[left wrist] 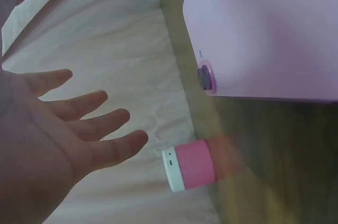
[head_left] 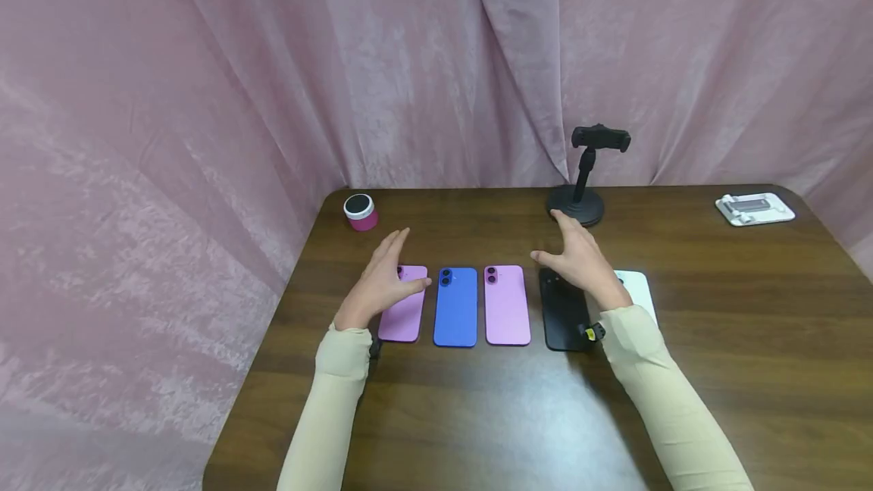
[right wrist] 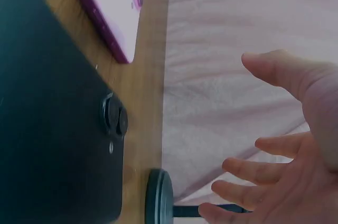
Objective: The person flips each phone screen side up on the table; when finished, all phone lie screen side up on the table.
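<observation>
In the head view, phones lie face down in a row across the table. My left hand (head_left: pixel 378 285), fingers spread and holding nothing, hovers over the leftmost purple phone (head_left: pixel 402 318) and partly hides it. To its right come a blue phone (head_left: pixel 455 313) and a pink phone (head_left: pixel 508 313). Over the black phone (head_left: pixel 561 313) is my right hand (head_left: pixel 581 262), thumb apart and palm bare. That arm partly covers a white phone (head_left: pixel 636 290) at the row's right end. The right wrist view shows the black phone's camera lenses (right wrist: pixel 113 114) close by.
Behind the right hand stands a black phone holder (head_left: pixel 578 204) on a round base. A small pink and white cylinder (head_left: pixel 361 212) sits at the back left. Far right lies a white folded stand (head_left: pixel 755 209). A pink curtain (head_left: pixel 436 67) hangs along the table's back edge.
</observation>
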`<state>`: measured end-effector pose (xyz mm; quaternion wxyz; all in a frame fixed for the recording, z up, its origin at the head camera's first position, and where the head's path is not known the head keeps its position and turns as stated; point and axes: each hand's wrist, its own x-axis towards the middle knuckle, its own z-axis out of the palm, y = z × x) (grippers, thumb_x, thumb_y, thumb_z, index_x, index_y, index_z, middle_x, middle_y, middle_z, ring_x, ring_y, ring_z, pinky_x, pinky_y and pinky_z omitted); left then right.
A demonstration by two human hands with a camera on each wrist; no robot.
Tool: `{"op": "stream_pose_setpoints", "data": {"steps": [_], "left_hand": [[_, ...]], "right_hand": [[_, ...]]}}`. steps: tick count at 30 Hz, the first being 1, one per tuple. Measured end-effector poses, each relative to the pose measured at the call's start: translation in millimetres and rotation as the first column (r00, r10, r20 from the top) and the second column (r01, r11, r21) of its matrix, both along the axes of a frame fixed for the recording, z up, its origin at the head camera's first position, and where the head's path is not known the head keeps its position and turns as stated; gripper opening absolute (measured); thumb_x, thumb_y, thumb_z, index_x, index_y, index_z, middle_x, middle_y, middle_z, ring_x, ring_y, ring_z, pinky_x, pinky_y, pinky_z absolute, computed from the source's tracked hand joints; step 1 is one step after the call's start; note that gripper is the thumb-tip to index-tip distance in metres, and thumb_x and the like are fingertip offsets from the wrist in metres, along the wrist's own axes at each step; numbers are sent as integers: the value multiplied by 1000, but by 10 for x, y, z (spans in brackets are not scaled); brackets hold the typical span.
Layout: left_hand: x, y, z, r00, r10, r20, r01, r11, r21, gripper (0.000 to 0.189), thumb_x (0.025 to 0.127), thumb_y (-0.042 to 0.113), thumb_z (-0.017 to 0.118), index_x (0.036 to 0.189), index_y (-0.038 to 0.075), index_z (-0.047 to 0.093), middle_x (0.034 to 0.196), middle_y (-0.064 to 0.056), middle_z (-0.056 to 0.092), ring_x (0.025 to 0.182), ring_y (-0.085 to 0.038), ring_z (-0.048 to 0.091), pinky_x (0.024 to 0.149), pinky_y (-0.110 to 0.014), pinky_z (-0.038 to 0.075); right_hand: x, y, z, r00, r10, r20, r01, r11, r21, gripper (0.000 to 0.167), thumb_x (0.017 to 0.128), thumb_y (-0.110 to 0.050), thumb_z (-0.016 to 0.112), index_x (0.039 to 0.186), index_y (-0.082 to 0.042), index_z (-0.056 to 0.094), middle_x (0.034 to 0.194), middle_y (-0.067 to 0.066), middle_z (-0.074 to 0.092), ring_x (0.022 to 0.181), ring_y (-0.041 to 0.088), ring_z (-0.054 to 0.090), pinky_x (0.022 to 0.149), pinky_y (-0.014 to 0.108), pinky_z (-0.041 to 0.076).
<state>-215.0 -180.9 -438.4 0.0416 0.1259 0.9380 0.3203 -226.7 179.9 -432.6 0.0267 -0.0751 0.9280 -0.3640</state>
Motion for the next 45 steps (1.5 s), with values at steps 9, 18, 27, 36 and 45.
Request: {"op": "stream_pose_setpoints", "data": {"steps": [9, 18, 27, 36, 45], "left_hand": [[54, -193, -85, 997, -3, 74, -9, 986, 164, 106, 82, 36, 82, 163, 16, 16, 164, -19, 22, 149, -41, 23, 113, -63, 25], [97, -310, -64, 993, 11, 119, -36, 977, 209, 108, 79, 22, 85, 162, 13, 15, 161, -22, 29, 143, -43, 33, 109, -61, 34], [224, -417, -70, 987, 12, 161, -45, 978, 203, 108, 79, 17, 84, 161, 10, 14, 159, -25, 31, 142, -45, 34, 107, -63, 36], [353, -551, -71, 992, 15, 128, -42, 978, 204, 105, 79, 12, 83, 161, 8, 17, 156, -27, 33, 139, -49, 35, 106, -64, 36], [389, -559, -125, 990, -9, 140, -21, 977, 212, 102, 78, 5, 82, 159, 6, 21, 154, -30, 35, 137, -53, 37, 108, -63, 33]], "right_hand": [[-88, -256, -53, 999, 42, -5, -42, 994, -98, 91, 88, -21, 78, 158, 0, 24, 156, 28, 34, 142, 46, 32, 109, 64, 32], [-167, -543, -57, 996, 91, -9, -92, 986, -143, 90, 85, -15, 80, 157, -3, 28, 150, 26, 43, 138, 45, 40, 105, 61, 38], [-167, -794, -53, 990, 136, -24, -138, 975, -175, 86, 85, -13, 81, 156, -3, 31, 148, 24, 46, 138, 41, 41, 106, 59, 39], [-185, -1124, -67, 980, 196, -47, -201, 962, -187, 82, 84, -10, 81, 153, -4, 38, 147, 23, 48, 137, 38, 44, 105, 54, 43], [-194, -1368, -105, 964, 265, -22, -265, 952, -153, 82, 83, -9, 82, 152, -3, 39, 145, 23, 51, 135, 40, 46, 104, 54, 43]]}}
